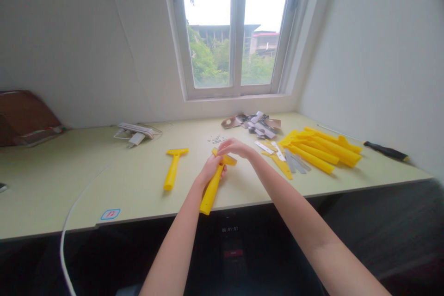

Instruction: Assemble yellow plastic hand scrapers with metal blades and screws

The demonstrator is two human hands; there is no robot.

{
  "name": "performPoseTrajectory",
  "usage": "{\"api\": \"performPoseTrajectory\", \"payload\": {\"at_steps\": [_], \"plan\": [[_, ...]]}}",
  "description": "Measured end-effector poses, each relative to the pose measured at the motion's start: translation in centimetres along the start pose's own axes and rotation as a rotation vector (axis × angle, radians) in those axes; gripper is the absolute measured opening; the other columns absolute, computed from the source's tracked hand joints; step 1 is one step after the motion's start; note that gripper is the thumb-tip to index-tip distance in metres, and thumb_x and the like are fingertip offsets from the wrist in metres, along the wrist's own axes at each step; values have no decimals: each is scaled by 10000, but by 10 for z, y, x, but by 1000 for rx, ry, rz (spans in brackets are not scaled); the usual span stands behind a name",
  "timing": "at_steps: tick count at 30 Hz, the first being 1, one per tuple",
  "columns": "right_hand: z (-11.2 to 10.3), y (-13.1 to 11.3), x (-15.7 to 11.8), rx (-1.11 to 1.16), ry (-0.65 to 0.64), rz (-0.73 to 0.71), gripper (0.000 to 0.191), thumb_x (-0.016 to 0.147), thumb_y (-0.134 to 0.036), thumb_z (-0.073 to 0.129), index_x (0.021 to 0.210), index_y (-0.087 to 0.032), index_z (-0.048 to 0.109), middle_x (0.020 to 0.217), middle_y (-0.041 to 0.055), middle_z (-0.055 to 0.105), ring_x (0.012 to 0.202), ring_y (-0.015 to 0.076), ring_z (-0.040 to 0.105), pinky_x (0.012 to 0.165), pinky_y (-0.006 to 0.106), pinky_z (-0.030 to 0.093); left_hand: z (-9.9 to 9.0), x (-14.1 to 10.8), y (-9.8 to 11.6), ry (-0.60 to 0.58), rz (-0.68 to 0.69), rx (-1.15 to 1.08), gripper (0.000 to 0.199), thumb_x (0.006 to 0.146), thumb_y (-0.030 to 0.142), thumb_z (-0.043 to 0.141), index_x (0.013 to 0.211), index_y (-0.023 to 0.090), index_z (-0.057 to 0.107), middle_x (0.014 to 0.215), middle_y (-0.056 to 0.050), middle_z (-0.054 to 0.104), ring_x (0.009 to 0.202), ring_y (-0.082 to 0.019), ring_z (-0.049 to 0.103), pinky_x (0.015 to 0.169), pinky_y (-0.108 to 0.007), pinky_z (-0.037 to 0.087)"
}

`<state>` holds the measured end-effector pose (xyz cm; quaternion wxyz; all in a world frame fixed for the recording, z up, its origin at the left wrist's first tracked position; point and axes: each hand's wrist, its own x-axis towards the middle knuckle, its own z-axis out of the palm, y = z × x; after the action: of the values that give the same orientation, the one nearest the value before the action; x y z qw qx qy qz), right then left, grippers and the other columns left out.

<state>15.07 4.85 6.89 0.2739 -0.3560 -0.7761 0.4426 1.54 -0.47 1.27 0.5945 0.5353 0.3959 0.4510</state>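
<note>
Left hand [210, 171]: grip closed around the handle of a yellow plastic scraper [211, 189], near the middle of the desk [104, 185] and toward its front edge. Handle angled down toward the front edge, its lower end clear of the hand; the wide scraper head [225, 158] points away toward the window.

Right hand [235, 148]: held over the left hand, fingers [222, 144] curved across the top of the scraper head and touching it. Cannot tell whether this grip is closed on the head or only resting there.

Nearest items: a small scatter of tiny metal screws [217, 139] just beyond the hands; a second yellow scraper body [173, 166] lying on the desk to their left.

Right part of desk: a heap of yellow scraper bodies [321, 150], with grey metal blades [294, 162] and white strips [265, 147] along its near-left side. A black-and-yellow-handled tool [385, 150] lies by the right wall.

Back edge: a pile of printed card and brown packaging [253, 125] below the window [236, 27]; papers [136, 133] further left. Brown cardboard [24, 118] at the back-left corner. A white cable [65, 236] hangs over the front edge, near a blue-outlined "12" label [110, 214].
</note>
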Motion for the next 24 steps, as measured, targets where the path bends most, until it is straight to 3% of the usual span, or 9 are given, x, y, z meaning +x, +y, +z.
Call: {"api": "performPoseTrajectory", "payload": {"at_steps": [8,14,20,24], "plan": [[10,6,-3,170,46,6,156,580,-264,620,652,-130,654,602,-2,579,608,110,500,581,229,360,1,-1,1,5,16,14,189,712,253,388,869,149,400,510,12,501,347,-93,440,331,-190,323],[14,16,-1,273,103,94,128,552,-214,619,661,-150,638,646,-12,587,609,94,491,551,212,333,1,-1,1,1,9,19,189,697,235,381,863,148,407,496,17,488,343,-99,441,330,-198,329],[15,11,-2,265,125,242,142,537,-193,621,677,-172,638,695,-13,596,667,101,504,532,197,314,1,-1,1,-36,29,35,248,709,229,372,934,138,423,521,15,502,346,-99,442,322,-199,325],[14,8,0,245,140,259,126,533,-198,628,656,-173,631,641,-17,584,652,105,510,554,207,339,1,-1,0,-28,13,43,232,720,237,377,925,138,422,515,17,497,343,-97,444,330,-200,330]]}}
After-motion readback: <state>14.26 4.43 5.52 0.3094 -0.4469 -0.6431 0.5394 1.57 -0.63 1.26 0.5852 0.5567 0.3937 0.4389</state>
